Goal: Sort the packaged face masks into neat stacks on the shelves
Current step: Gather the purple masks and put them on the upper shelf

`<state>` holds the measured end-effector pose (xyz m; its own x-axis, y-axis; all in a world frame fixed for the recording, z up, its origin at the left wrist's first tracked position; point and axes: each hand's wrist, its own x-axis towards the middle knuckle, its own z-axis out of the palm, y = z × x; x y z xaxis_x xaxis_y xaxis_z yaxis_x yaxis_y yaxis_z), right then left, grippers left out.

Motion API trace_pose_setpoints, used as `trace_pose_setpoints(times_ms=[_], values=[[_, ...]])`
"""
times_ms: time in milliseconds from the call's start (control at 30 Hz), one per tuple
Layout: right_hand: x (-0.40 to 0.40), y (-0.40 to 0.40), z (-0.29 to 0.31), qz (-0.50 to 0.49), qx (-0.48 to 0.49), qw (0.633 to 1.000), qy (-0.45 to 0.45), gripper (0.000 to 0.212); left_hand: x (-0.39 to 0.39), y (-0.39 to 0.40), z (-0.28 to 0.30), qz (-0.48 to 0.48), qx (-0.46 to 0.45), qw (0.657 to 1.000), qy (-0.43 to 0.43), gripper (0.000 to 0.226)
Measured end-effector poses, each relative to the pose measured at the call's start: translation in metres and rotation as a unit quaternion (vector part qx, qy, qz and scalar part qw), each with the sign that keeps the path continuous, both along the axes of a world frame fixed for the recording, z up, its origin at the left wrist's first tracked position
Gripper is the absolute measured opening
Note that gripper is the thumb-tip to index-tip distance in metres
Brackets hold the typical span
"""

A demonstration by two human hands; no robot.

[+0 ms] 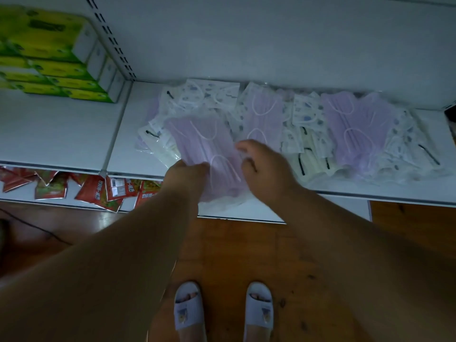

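- Packaged face masks (259, 114), lilac, patterned and cream, lie scattered across the white shelf (81, 134).
- Left hand (187, 175) reaches forward, fingers curled, pinching the near edge of a lilac mask pack (207, 146).
- Right hand (264, 164) hovers palm-down over the pack's right edge, fingers bent onto it.

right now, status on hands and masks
Both hands, left and right, gripping purple mask pack at shelf edge. Other packs unsorted behind. Nothing blocking.
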<state>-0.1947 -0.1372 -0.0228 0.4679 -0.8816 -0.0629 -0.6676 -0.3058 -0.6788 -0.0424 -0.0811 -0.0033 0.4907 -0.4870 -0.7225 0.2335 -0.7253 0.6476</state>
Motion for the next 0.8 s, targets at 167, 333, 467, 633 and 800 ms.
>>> trace_pose_setpoints(times_ms=[167,333,467,633,800], values=[[-0.018,-0.038,-0.026,0.036,-0.036,0.939,0.340,0.081,0.004,0.006,-0.014,-0.058,0.040,0.996,-0.059,0.031],[-0.009,-0.046,-0.026,-0.130,-0.162,0.969,0.136,0.020,0.000,0.010,-0.020,-0.065,0.031,0.997,-0.036,0.033],[0.003,-0.004,-0.006,-0.114,-0.087,0.988,-0.060,0.014,-0.002,0.011,-0.005,-0.023,-0.002,0.999,0.026,0.038],[0.012,0.050,0.005,0.047,0.099,0.991,-0.073,0.019,0.001,0.012,0.006,0.056,-0.036,0.973,0.220,0.062],[0.015,0.053,0.006,-0.151,0.070,0.982,-0.093,0.024,0.002,0.023,-0.001,-0.020,-0.070,0.993,0.092,0.020]])
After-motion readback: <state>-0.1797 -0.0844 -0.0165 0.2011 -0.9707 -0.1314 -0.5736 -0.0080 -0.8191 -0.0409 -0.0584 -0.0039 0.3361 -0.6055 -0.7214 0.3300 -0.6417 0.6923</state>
